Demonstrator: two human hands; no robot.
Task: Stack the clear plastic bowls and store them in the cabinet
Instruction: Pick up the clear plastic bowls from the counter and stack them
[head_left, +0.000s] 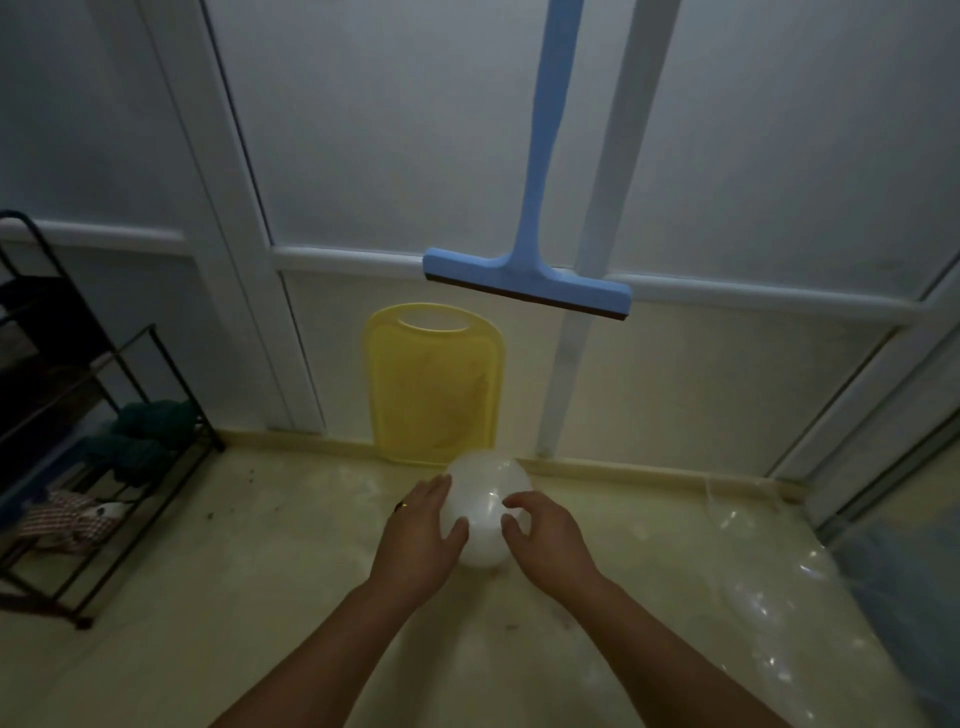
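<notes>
A clear, milky plastic bowl (485, 493) stands upside down on the cream counter (260, 597), just in front of the wall. My left hand (421, 540) grips its left side, fingers curled over the dome. From the right, my right hand (545, 535) holds the other side with thumb and fingers on the bowl. More clear plastic pieces (753, 587) glint on the counter to the right; their shapes are hard to make out in the dim light.
A yellow cutting board (434, 384) leans on the wall behind the bowl. A blue squeegee (535, 249) hangs above it. A black wire rack (78, 415) with cloths stands at the left. Frosted window panes fill the back.
</notes>
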